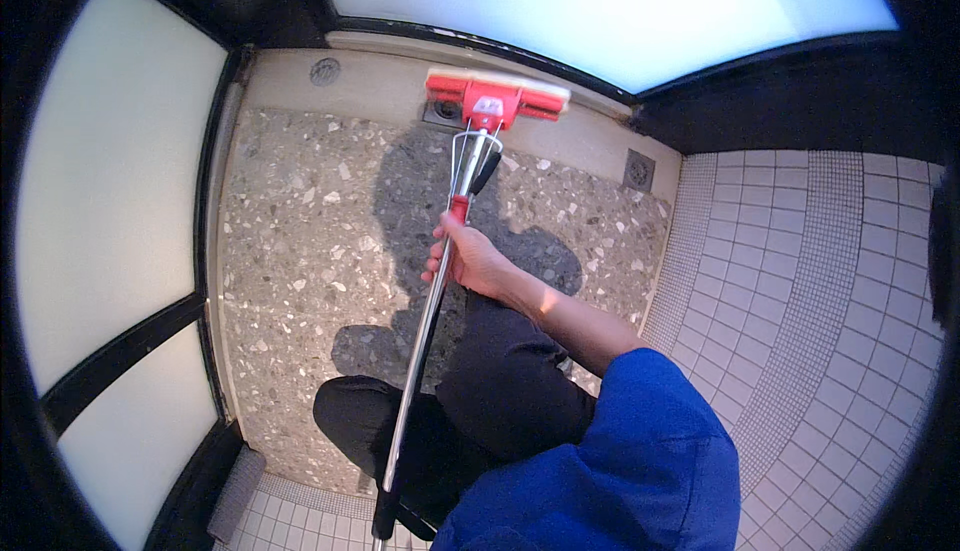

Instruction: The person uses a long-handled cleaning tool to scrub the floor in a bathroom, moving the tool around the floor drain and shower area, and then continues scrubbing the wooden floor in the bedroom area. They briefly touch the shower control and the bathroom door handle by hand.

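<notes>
- The sponge mop [424, 329] has a shiny pole [404, 411] and a wide red head [488, 103], which is at the pale border [385, 76] near the frosted panel [610, 1].
- The floor [290, 241] is grey, speckled with white chips; square tiles [760, 241] are at right.
- The right hand [472, 257] curls around the pole, under the red collar [459, 208].
- The left hand I cannot tell.

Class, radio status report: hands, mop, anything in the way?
Right hand gripping mop pole. Left hand out of view. Red mop head partly hides floor drain.
</notes>
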The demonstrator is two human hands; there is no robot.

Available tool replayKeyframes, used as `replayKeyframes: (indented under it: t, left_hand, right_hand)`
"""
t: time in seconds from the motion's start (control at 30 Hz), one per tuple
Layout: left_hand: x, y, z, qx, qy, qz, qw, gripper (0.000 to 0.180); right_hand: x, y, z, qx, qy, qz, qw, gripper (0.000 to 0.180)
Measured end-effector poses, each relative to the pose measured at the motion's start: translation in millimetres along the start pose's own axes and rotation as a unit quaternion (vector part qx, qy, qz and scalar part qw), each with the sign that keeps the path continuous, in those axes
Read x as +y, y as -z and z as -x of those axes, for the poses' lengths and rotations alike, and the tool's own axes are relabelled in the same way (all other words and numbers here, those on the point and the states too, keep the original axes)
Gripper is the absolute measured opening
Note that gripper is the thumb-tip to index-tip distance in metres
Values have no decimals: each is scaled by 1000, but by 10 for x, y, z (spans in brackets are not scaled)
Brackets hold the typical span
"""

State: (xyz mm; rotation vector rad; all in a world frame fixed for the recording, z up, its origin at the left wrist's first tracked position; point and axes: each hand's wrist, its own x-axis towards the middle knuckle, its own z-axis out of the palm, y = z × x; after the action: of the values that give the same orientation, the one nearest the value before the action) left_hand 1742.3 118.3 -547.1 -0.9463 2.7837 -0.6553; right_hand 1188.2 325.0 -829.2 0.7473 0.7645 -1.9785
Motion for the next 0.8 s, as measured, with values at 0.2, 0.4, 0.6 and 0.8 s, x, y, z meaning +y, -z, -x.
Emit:
replayKeyframes:
  t: [0.2, 0.4, 0.6, 0.8]
  left_hand:
    - [-328, 216, -981, -305, -38, 109, 945, 25]
    - [101, 78, -2371, -176, -170, 65, 967, 22]
    - [1032, 181, -3398, -99, -336, 85, 933, 31]
    - [677, 257, -3259, -36, -306, 82, 948, 24]
  right_hand:
    - [177, 448, -137, 26, 88, -29, 995, 17]
    - [-144, 982, 440, 208, 216, -74, 951, 22]
    - [-859, 1801, 592, 369, 296, -81, 877, 22]
    - [-652, 1639, 378, 391, 278, -43, 876, 16]
